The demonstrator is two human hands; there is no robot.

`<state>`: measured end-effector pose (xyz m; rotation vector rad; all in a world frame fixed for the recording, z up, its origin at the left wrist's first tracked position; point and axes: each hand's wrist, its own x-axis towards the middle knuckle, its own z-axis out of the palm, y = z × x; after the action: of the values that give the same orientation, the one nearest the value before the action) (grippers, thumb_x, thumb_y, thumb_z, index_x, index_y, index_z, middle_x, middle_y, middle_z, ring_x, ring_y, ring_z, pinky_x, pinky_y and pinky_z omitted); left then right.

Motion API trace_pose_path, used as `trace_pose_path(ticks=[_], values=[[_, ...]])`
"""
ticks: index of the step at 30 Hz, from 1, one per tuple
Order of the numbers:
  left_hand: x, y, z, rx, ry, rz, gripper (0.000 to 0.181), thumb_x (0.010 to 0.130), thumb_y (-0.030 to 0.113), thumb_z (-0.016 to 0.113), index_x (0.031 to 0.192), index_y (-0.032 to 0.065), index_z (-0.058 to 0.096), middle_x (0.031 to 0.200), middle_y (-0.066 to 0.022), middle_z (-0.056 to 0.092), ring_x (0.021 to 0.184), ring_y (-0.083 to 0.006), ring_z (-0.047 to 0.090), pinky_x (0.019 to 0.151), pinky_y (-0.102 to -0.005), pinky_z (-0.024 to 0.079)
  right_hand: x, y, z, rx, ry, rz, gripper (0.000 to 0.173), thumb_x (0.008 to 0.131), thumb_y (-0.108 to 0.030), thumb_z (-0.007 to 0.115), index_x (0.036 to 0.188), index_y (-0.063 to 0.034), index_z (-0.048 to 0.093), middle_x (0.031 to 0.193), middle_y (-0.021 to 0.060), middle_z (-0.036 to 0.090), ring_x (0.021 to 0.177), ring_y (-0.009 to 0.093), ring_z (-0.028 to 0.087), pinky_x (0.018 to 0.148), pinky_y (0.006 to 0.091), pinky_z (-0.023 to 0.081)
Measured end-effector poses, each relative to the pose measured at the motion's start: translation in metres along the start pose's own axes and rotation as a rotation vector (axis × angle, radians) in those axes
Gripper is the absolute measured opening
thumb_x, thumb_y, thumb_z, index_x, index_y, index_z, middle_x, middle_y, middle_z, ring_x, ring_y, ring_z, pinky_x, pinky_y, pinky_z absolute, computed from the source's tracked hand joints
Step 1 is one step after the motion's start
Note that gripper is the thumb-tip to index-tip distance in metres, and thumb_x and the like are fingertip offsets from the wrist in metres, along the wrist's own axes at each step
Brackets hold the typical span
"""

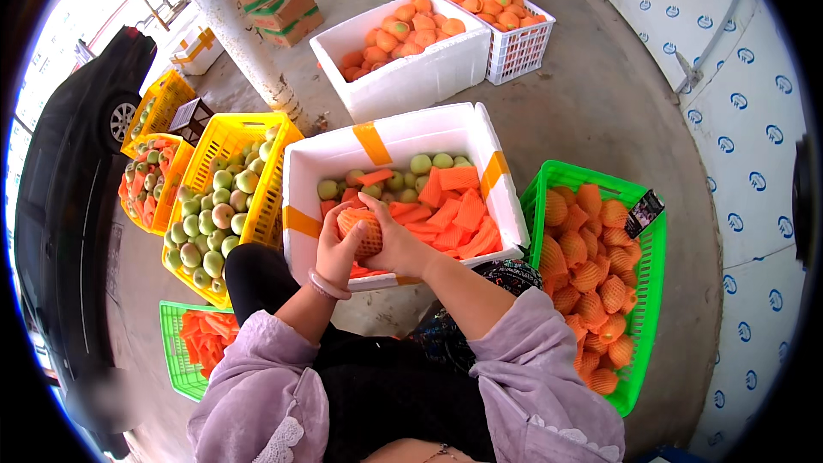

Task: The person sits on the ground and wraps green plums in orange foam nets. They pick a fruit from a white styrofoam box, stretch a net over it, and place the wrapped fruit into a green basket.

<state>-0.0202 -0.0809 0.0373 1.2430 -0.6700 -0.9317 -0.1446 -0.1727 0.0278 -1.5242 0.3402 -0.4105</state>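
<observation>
My left hand [339, 245] and my right hand [397, 238] are closed around one apple in an orange foam net sleeve [361, 231], held above the near left part of a white foam box [398, 119]. Inside the box, green apples [421, 164] lie along the far side, and flat orange foam net sleeves [460, 212] are heaped at the middle and right. To the right stands a green plastic crate [651, 308] full of apples in orange net sleeves [588, 276]. On the left, a yellow crate [273, 196] holds bare green and reddish apples [222, 215].
A green basket [173, 350] of orange sleeves sits at lower left. Beyond the box stand another white foam box [424, 80] and a white crate [521, 51] of sleeved fruit. A pole [231, 26], smaller yellow crates [183, 161] and a dark car [64, 206] are left; a patterned wall [746, 161] is right.
</observation>
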Motion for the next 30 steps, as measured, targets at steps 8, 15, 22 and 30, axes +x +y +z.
trace_pose_path(ticks=[8,15,22,30], values=[[-0.005,-0.023,-0.024,-0.263,0.215,-0.179,0.014,0.095,0.013,0.059,0.103,0.0019,0.058,0.095,-0.0056,0.063,0.083,-0.0129,0.063,0.074,-0.0267,0.053,-0.009,-0.007,0.013,-0.128,-0.152,0.082,0.102,0.07,-0.004,0.078,0.151,-0.0137,0.016,0.141,0.0194,0.042,0.128,0.031,0.047,0.104,0.0388,0.041],[-0.028,-0.055,-0.028,-0.394,0.195,-0.277,0.017,0.098,0.016,0.053,0.104,0.0016,0.059,0.098,-0.0081,0.062,0.088,-0.018,0.063,0.078,-0.0316,0.054,-0.029,-0.001,0.034,-0.333,-0.056,0.118,0.097,0.073,-0.027,0.083,0.149,-0.0085,0.024,0.14,0.0197,0.045,0.127,0.028,0.049,0.104,0.0379,0.041],[-0.03,-0.038,-0.019,-0.58,-0.125,-0.372,0.02,0.097,0.024,0.049,0.106,0.0082,0.058,0.104,-0.0061,0.062,0.098,-0.0212,0.06,0.083,-0.0396,0.05,-0.072,0.002,0.033,0.057,0.303,0.013,0.063,0.084,-0.03,0.074,0.134,-0.007,0.043,0.128,0.0122,0.052,0.116,0.018,0.052,0.097,0.0338,0.047],[-0.038,-0.023,-0.018,-0.44,-0.243,-0.588,0.02,0.092,0.026,0.057,0.102,0.0091,0.057,0.094,-0.0067,0.061,0.087,-0.0227,0.06,0.08,-0.0392,0.048,-0.196,-0.062,-0.034,0.369,0.915,-0.25,0.052,0.095,-0.046,0.055,0.133,-0.0113,0.047,0.12,0.0066,0.059,0.098,0.022,0.063,0.07,0.0311,0.055]])
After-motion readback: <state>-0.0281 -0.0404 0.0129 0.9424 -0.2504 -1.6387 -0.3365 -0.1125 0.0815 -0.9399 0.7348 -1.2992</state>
